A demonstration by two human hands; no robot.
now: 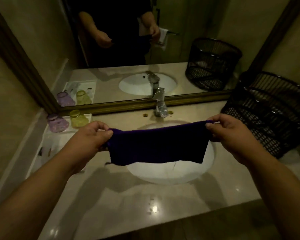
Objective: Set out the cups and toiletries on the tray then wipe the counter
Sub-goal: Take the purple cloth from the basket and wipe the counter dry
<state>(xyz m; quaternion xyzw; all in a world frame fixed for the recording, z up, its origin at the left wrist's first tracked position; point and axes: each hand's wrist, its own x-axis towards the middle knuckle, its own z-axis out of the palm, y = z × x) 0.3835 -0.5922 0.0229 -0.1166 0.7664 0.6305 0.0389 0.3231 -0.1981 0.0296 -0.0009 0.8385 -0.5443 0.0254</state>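
A dark purple cloth (157, 144) hangs stretched above the white sink (164, 174). My left hand (93, 135) pinches its left top corner and my right hand (232, 132) pinches its right top corner. On the counter's left lies a white tray (47, 144). A purple cup (57, 122) and a yellow cup (78, 118) stand upside down at the tray's far end. A few small dark toiletry items (44, 151) lie on the tray nearer me. My left forearm hides part of the tray.
A chrome faucet (160, 108) stands behind the sink against the mirror (128, 49). A black wire basket (270, 115) sits at the counter's right with something white beneath it. The beige marble counter (128, 201) stretches toward me; a wall bounds the left side.
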